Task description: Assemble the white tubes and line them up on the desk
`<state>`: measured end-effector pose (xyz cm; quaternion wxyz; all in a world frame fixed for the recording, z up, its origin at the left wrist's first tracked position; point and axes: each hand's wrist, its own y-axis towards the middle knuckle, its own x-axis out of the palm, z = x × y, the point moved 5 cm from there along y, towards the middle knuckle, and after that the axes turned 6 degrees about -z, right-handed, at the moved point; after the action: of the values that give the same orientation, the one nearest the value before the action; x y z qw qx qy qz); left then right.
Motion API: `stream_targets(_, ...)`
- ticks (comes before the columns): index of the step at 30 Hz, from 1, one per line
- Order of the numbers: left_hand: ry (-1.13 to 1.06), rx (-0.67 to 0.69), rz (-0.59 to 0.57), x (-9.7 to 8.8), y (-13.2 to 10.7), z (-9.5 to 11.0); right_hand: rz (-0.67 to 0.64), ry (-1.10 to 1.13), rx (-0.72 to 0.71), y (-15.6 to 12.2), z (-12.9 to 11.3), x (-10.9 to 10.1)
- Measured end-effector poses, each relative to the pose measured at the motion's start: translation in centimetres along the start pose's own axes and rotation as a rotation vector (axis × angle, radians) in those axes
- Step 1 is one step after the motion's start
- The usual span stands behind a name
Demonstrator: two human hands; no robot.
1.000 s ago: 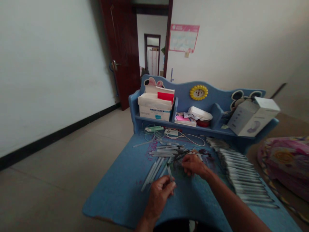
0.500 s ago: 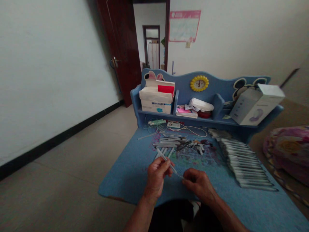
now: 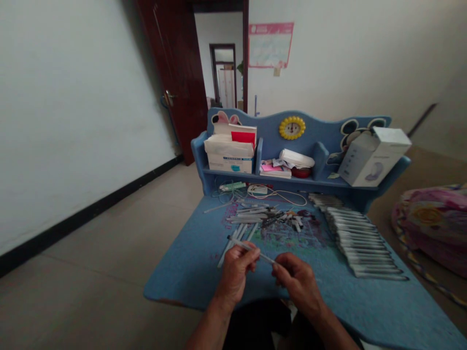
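Observation:
My left hand [image 3: 238, 270] is closed round the middle of a slim, pale, translucent pen [image 3: 265, 258], held slanting over the front of the blue desk. The pen's dark end points up and to the left. At its lower right end my right hand [image 3: 295, 277] pinches it between thumb and fingers, which hide the tip. Just beyond my left hand lie several pale pen tubes [image 3: 233, 236]. Farther back is a loose heap of pens and parts [image 3: 251, 213], with dark caps or small pieces [image 3: 294, 219] at its right.
A long row of pens [image 3: 359, 243] lies on the right of the desk [image 3: 182, 262]. White cables [image 3: 288, 197] lie below the shelf. On the shelf stand an open carton [image 3: 229, 163], papers [image 3: 275, 170] and a white box [image 3: 372, 160].
The pen has turned to a flatter slant, its dark end now showing. My right hand has closed up to the pen's lower end, and the view has shifted slightly.

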<state>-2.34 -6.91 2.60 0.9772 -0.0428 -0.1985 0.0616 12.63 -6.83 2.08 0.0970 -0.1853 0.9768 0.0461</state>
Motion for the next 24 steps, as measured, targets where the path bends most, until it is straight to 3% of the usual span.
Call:
stream_targets(4, -0.002, -0.052, -0.042, 0.1, -0.1, 0.1, 0.001, 0.052, -0.041, -0.5, -0.4, 0.4)
stream_targets(11, -0.075, -0.027, -0.056, 0.8, -0.6, 0.3, 0.088, 0.045, -0.083, 0.0, -0.5, 0.5)
stream_targets(16, -0.041, -0.046, -0.023, 0.8, -0.3, 0.4, 0.081, 0.047, -0.110, 0.8, -1.3, 0.3)
stream_targets(24, 0.024, -0.093, -0.030, 1.1, 0.2, -0.1, 0.055, 0.032, -0.060, 0.9, -0.4, -0.2)
